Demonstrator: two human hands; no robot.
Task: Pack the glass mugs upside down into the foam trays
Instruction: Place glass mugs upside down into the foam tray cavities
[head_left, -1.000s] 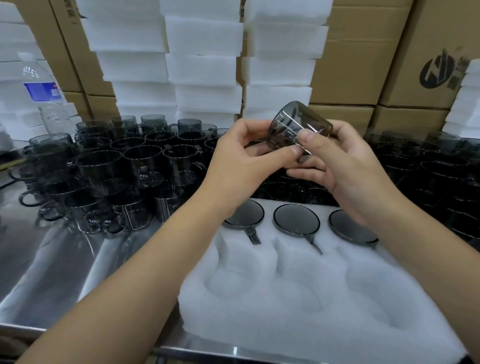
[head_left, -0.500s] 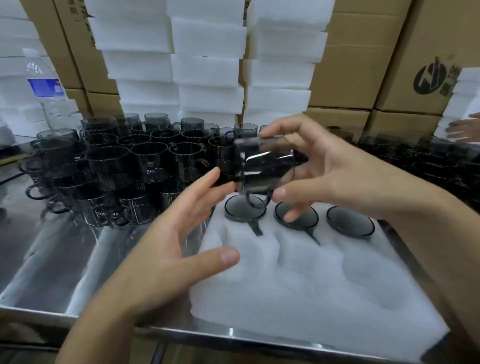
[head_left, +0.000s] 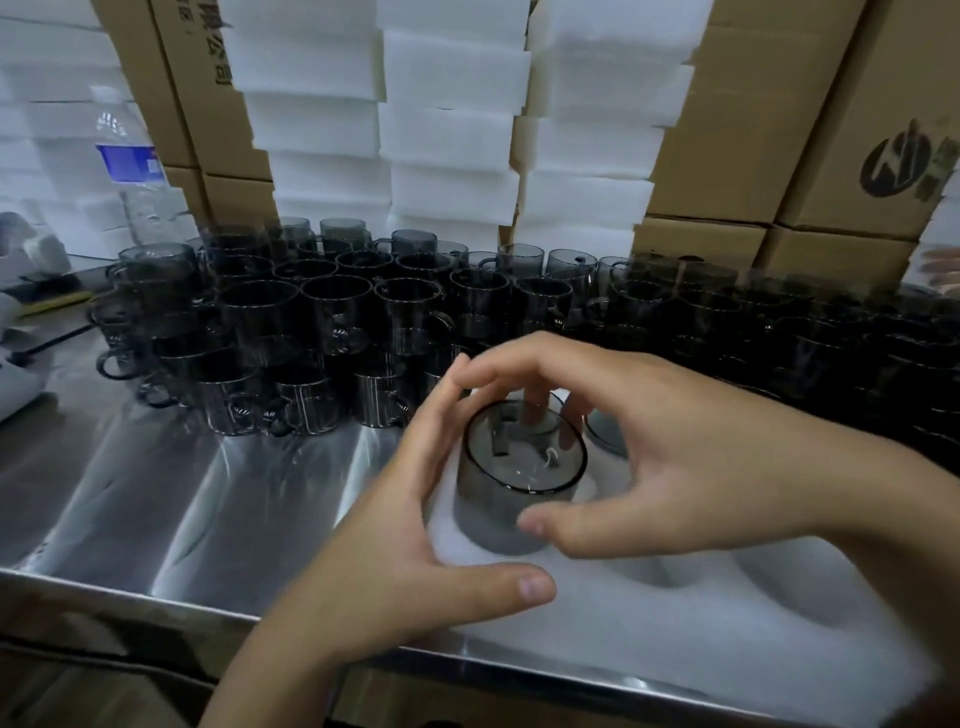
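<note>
The smoky glass mug (head_left: 511, 499) stands base-up, partly sunk in the near-left hollow of the soft white foam tray (head_left: 727, 639). The right hand (head_left: 675, 447) grips it between thumb and curled fingers, and the left hand (head_left: 395, 545) touches its side with straight fingers. A packed mug (head_left: 605, 441) shows its round base farther off, while rounded pockets (head_left: 670, 569) to the right are unfilled and many loose mugs (head_left: 332, 322) wait.

Left hand (head_left: 415, 525) open, fingers straight and angled upward, thumb stretched out, right hand (head_left: 654, 447) arched, fingers and thumb pinching a mug (head_left: 519, 467), forearms converging.
</note>
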